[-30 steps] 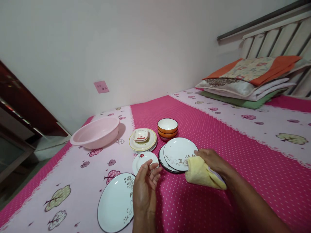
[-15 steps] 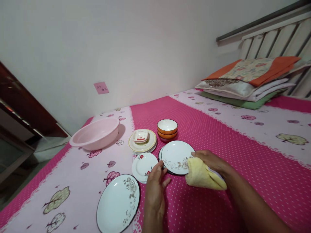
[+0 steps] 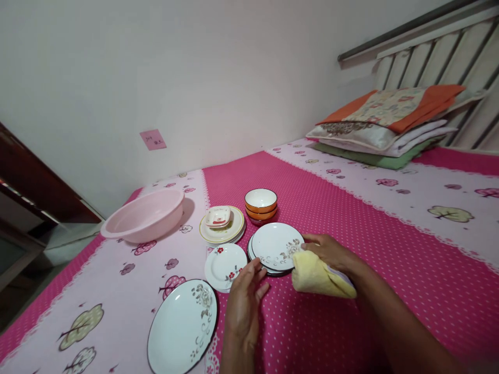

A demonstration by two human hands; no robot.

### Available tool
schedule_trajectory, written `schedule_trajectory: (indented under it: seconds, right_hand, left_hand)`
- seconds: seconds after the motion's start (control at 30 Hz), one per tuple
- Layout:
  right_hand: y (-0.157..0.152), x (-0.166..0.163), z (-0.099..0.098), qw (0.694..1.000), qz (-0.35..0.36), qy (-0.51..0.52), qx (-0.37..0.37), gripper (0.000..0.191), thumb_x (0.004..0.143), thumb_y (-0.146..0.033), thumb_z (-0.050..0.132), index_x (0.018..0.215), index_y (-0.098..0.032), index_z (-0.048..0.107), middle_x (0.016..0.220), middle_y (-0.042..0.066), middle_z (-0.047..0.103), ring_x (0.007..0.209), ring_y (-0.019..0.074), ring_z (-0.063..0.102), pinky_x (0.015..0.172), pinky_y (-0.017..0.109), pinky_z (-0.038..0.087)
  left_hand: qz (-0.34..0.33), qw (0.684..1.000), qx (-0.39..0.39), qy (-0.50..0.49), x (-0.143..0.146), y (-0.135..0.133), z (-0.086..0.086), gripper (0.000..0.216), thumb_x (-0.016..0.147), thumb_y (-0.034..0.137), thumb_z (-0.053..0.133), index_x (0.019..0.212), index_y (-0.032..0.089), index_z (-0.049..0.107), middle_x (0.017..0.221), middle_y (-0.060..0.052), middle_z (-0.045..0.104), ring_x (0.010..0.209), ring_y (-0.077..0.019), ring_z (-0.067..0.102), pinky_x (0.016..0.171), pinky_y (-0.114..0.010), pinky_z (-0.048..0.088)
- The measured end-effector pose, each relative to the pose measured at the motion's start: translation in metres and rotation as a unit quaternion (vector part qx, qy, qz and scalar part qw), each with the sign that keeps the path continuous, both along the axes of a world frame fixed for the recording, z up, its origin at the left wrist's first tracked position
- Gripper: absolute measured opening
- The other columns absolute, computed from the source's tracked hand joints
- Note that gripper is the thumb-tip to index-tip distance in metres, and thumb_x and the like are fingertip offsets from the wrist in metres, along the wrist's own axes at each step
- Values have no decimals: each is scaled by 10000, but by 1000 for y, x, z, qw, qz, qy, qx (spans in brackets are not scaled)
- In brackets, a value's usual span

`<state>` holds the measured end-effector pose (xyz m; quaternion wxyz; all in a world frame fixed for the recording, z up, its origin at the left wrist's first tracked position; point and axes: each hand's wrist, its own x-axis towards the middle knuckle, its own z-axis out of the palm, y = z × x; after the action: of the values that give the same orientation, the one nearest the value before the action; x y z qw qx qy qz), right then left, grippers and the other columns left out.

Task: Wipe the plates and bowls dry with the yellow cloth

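Observation:
My right hand [image 3: 331,253] grips the right edge of a white dark-rimmed plate [image 3: 275,244] with brown flowers. The same hand holds a folded yellow cloth [image 3: 322,276], hanging below its fingers. The plate lies over similar plates, whose rims show at its lower left. My left hand [image 3: 245,296] is open, fingers spread, its fingertips by the plate's lower left rim; contact is hard to tell. Left of that hand lie small white plates with red flowers [image 3: 220,264] and a large oval plate [image 3: 181,327] with brown flowers.
Orange bowls [image 3: 261,208] stand stacked behind the plates. A small square dish [image 3: 218,217] sits on yellow-rimmed plates [image 3: 207,234]. A pink basin [image 3: 146,215] stands at left, folded bedding [image 3: 385,127] at back right. A pink patterned sheet [image 3: 312,192] lies beneath everything.
The view has swung slightly, so everything sits further left. The top plate's near edge has risen a little in my right hand, showing more of the plates beneath. My left hand stays beside it.

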<state>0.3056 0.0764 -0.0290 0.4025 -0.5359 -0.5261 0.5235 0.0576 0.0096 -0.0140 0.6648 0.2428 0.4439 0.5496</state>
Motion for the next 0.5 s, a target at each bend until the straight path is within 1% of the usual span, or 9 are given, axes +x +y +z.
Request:
schedule_trajectory:
  seconds: [0.13,0.27,0.37,0.5]
  right_hand:
    - [1,-6,-1,1000,15,-21,14,343,729,-408,714,977,-185,796,985,86,815,869,291,736,726,367,564]
    - [3,-9,-4,999,-6,-38,22,433,771,-425,674,1117,-184,776,1096,98,805,921,285,739,756,365,572]
    - [2,-8,-3,998,-19,-53,28,446,789,-434,649,1126,-173,777,1103,98,801,927,281,732,747,356,565]
    - [1,-8,-3,997,-20,-68,35,414,788,-468,640,1032,-176,802,1055,96,809,910,280,727,742,355,555]
  left_hand:
    - [30,999,-5,20,0,0,-3,673,566,586,913,1068,159,779,1267,-164,697,1200,-333,610,940,-422,508]
    - [40,999,-4,30,3,0,-3,627,541,586,923,969,150,781,1177,-151,735,1138,-324,656,897,-399,522]
    - [13,999,-18,43,6,-2,-1,641,535,593,922,952,129,772,1077,-155,764,1030,-303,700,850,-376,526]
    - [-32,997,-43,50,10,-4,0,703,539,617,909,998,108,748,1056,-178,771,950,-288,722,796,-356,523]
